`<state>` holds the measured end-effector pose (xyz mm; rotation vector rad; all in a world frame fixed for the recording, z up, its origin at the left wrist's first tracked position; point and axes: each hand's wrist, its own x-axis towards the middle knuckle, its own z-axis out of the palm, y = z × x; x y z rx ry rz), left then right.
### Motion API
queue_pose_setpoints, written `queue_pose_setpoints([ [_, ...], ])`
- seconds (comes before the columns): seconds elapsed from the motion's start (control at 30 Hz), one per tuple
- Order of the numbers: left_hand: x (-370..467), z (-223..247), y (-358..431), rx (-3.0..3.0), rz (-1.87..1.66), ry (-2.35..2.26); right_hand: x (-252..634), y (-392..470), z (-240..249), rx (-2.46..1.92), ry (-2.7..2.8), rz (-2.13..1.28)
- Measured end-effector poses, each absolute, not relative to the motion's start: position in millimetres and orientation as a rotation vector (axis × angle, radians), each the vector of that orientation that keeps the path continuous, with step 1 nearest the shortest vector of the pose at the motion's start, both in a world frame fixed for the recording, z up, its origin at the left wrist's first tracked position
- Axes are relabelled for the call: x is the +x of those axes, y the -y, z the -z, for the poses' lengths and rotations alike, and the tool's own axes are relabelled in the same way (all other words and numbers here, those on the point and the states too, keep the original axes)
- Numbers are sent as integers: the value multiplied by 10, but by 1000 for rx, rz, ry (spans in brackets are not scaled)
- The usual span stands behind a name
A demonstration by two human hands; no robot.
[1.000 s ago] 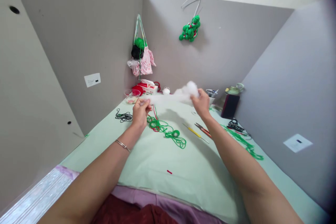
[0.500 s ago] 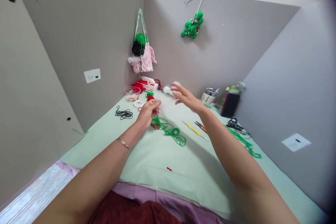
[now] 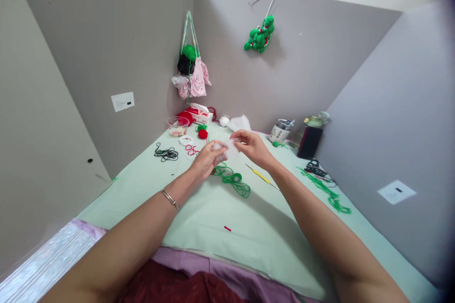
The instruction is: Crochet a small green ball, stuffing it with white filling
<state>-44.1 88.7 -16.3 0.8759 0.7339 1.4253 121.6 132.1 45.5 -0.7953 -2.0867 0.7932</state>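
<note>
A wispy white tuft of stuffing fibre (image 3: pixel 231 148) lies between my two hands above the table. My left hand (image 3: pixel 208 158) is closed on one side of it, with a metal bangle on the wrist. From the other side my right hand (image 3: pixel 250 146) pinches the fluff between thumb and fingers. Loose green yarn (image 3: pixel 236 180) lies just below the hands. Beyond them sits a larger white clump of stuffing (image 3: pixel 240 123), and a small red ball of yarn (image 3: pixel 202 134) is to the left of it.
A yellow-handled crochet hook (image 3: pixel 261 175) lies right of the green yarn. Black cord (image 3: pixel 166 152), a clear plastic bowl (image 3: pixel 177 128) and a tissue box (image 3: pixel 201 116) are on the left. To the right stand a pen tin (image 3: pixel 280 131), a dark phone (image 3: pixel 310 142) and green strands (image 3: pixel 330 194).
My right hand has moved down from its spread position to pinch the white stuffing. My left hand has shifted slightly right, bringing both hands together. The larger clump behind is now uncovered.
</note>
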Motion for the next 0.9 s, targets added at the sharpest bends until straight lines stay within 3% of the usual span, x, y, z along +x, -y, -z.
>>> queue_pose_setpoints([
  [0.3,-497,253,-1005,834,-1467,-833,1385,-991,-708,-818,2014,-619],
  [0.43,-579,285,-1075,757,-1540,-886,1639,-1032,-1078,-868,1702,-182],
  [0.53,-571,285,-1057,759,-1520,-889,1749,-1304,-1172,-1094,1889,49],
  [0.7,-536,257,-971,833,-1425,-903,1674,-1506,-709,-1286,2375,37],
  [0.9,-491,223,-912,964,-1278,-942,1458,-866,76,-1175,2647,-88],
])
